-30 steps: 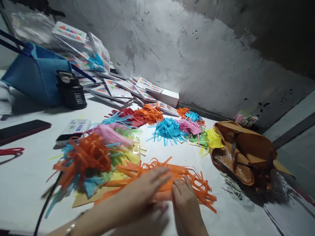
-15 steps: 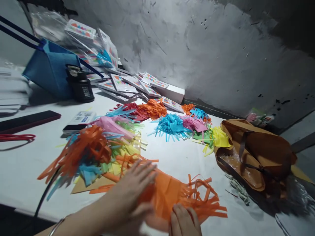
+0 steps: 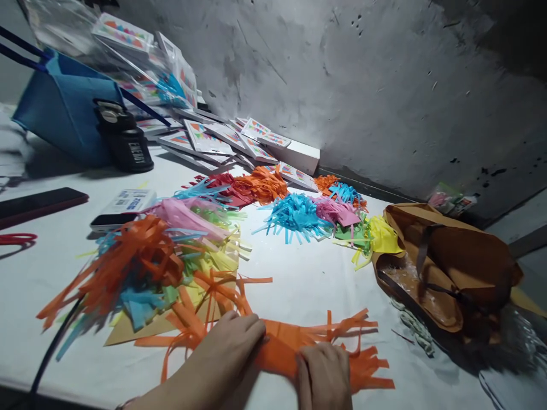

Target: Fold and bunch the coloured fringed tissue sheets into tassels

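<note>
An orange fringed tissue-paper piece (image 3: 282, 344) lies flat on the white table (image 3: 307, 279) near its front edge, its cut strips fanning out to the left and right. My left hand (image 3: 228, 350) is curled over its left part, fingers bent down onto the paper. My right hand (image 3: 325, 376) is closed on the paper's lower right part, knuckles up. Just to the left sits a mixed heap of fringed paper (image 3: 145, 267) in orange, pink, yellow and blue.
More fringed paper bundles (image 3: 294, 213) lie mid-table. White printed boxes (image 3: 256, 145) stack against the grey wall. A blue bag (image 3: 64, 105) and black jar (image 3: 126, 139) stand at the back left, a phone (image 3: 40, 202) at the left, a brown bag (image 3: 448, 262) at the right.
The orange piece has been drawn toward the table's front edge and flattened. My left hand went from spread flat to curled on it; my right hand closed on it.
</note>
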A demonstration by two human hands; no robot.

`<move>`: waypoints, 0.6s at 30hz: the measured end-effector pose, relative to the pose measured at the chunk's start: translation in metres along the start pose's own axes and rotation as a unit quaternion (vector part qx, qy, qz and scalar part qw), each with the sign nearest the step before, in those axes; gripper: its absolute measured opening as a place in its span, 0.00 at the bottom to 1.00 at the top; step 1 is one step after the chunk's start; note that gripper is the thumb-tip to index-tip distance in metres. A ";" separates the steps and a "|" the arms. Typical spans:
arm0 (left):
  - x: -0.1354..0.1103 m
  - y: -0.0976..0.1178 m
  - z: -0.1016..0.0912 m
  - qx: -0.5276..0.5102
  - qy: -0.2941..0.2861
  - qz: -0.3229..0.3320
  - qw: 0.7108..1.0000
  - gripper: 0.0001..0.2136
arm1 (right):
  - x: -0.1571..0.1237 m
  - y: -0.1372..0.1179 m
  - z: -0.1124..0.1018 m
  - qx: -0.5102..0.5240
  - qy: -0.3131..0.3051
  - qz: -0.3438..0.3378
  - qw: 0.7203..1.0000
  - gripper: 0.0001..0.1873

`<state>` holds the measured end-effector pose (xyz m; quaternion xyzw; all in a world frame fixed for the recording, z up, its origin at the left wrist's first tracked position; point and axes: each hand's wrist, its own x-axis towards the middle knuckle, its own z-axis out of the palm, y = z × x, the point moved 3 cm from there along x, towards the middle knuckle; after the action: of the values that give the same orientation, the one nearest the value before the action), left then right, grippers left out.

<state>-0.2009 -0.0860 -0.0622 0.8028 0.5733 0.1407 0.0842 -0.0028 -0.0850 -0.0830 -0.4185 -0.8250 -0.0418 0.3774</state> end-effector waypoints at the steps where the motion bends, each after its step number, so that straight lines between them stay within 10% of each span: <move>1: 0.006 -0.001 0.000 0.023 -0.034 -0.044 0.998 0.14 | 0.006 0.000 0.005 -0.009 -0.010 0.020 1.000 0.10; 6: 0.023 -0.001 0.000 0.086 -0.101 -0.104 0.986 0.11 | 0.022 0.003 0.021 -0.127 -0.019 0.080 0.989 0.13; 14: 0.021 -0.002 -0.003 0.070 -0.110 -0.111 0.985 0.11 | 0.009 -0.012 0.013 -0.019 0.035 -0.106 0.994 0.11; 18: 0.012 -0.002 -0.007 0.026 0.030 -0.042 0.998 0.12 | 0.007 -0.016 0.016 -0.022 0.007 -0.106 0.994 0.13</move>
<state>-0.2010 -0.0741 -0.0546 0.7755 0.6119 0.1465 0.0516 -0.0267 -0.0845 -0.0855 -0.3365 -0.8608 -0.1025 0.3677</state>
